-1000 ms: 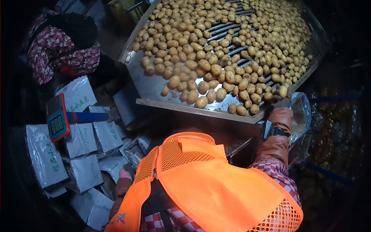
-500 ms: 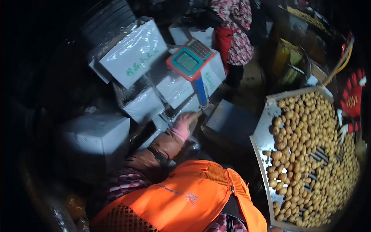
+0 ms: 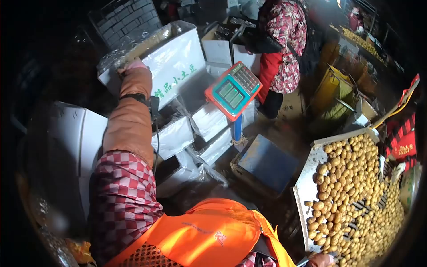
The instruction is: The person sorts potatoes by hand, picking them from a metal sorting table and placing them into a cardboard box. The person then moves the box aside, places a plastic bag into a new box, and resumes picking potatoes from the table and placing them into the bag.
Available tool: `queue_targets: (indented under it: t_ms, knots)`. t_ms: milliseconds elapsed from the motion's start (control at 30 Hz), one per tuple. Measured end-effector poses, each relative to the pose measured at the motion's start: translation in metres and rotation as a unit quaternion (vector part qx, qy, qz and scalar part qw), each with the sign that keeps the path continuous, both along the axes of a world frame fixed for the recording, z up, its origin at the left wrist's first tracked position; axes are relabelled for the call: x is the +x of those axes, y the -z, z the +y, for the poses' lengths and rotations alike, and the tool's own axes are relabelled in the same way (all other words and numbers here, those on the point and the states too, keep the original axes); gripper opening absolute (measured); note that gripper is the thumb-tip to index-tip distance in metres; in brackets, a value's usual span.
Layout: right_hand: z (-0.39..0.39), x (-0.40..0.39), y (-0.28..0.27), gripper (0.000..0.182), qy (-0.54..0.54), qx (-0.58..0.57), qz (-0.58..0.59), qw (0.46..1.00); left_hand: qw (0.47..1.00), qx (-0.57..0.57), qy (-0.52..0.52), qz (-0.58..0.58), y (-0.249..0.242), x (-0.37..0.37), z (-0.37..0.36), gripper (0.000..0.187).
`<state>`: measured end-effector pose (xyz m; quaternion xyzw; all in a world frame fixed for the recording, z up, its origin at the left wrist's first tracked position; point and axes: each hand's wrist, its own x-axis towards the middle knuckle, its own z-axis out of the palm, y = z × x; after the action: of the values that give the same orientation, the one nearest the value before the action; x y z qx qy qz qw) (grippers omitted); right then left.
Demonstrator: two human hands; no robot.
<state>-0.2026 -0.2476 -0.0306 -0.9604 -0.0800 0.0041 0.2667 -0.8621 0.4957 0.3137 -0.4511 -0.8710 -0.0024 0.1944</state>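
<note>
Fingers: Those of the left hand [image 3: 134, 66] meet the plastic-lined rim of a lettered box [image 3: 180, 62]; whether they are clamped on it or only resting, one cannot tell. Those of the right hand [image 3: 321, 259], at the lower edge beside the potatoes, are too cut off to judge.
Reach: The lettered box lies just under the left fingers and off to their right, its long axis slanting from lower left to upper right. The left hand is the nearer; the right is well apart.
Sorting surface: A metal-edged surface [image 3: 311, 167] fills the lower right, spread with potatoes over dark slats, bare metal along its left side.
Lettered box: White, with green characters on its long wall and clear film at its mouth; its depths are hidden.
Lower boxes: Smaller-looking white boxes [image 3: 173, 140] crowd below, film-lined, their insides too dark to read.
Scale: A red-and-teal display [image 3: 233, 91] tops a blue post [image 3: 238, 128] beside the boxes, above a blue platform [image 3: 269, 162].
Potatoes: Small, tan potatoes [image 3: 340, 178] lie loose and close together.
</note>
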Motion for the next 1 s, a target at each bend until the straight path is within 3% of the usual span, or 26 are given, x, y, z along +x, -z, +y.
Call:
queue_targets:
  t_ms: [33,67,100,233,433,567,700,733,767,800,867,900,933,967,1000]
  knots:
    - [-0.014,0.005,-0.001,0.035,0.026,0.002,0.005,1.000,1.000,0.004,-0.007,0.009,0.004,0.002,0.011,0.073]
    - [-0.025,0.008,-0.003,0.035,0.042,0.001,0.009,0.999,0.993,-0.068,0.089,-0.032,-0.011,0.019,-0.008,0.056]
    - [-0.027,0.010,-0.005,0.035,0.053,0.006,0.009,0.999,0.988,-0.097,0.121,-0.010,-0.014,0.026,-0.005,0.044]
    - [-0.027,0.042,-0.008,0.035,0.054,0.076,0.029,0.995,0.984,-0.032,0.169,-0.036,-0.012,0.047,0.004,0.047]
    - [-0.009,0.102,-0.006,0.036,0.026,0.241,0.063,0.968,0.976,0.065,0.203,-0.031,-0.065,0.134,-0.118,0.044]
    - [0.000,0.138,-0.002,0.037,0.012,0.405,0.124,0.906,0.958,0.152,0.240,0.043,-0.099,0.181,-0.189,0.054]
    - [0.019,0.141,0.009,0.037,-0.010,0.534,0.197,0.822,0.911,0.250,0.327,-0.003,-0.105,0.230,-0.289,0.049]
    - [0.026,0.137,0.011,0.038,-0.018,0.553,0.217,0.804,0.867,0.273,0.363,-0.204,-0.099,0.237,-0.304,0.047]
    - [0.033,0.130,0.014,0.038,-0.029,0.563,0.237,0.791,0.785,0.286,0.381,-0.395,-0.091,0.243,-0.319,0.045]
    - [0.040,0.120,0.018,0.038,-0.041,0.569,0.254,0.781,0.668,0.291,0.382,-0.568,-0.081,0.250,-0.334,0.044]
    - [0.055,0.097,0.025,0.038,-0.063,0.569,0.281,0.771,0.506,0.281,0.330,-0.746,-0.064,0.291,-0.386,0.042]
    - [0.057,0.083,0.030,0.038,-0.077,0.557,0.274,0.780,0.487,0.277,0.292,-0.775,-0.057,0.318,-0.417,0.042]
    - [0.058,0.069,0.033,0.039,-0.093,0.545,0.267,0.789,0.455,0.181,0.284,-0.824,-0.047,0.317,-0.427,0.031]
    - [0.054,0.057,0.037,0.039,-0.141,0.487,0.207,0.837,0.638,0.114,0.436,-0.625,-0.028,0.314,-0.432,0.030]
    - [0.047,0.050,0.036,0.037,-0.235,0.320,0.061,0.916,0.760,0.112,0.530,-0.359,-0.008,0.311,-0.438,0.037]
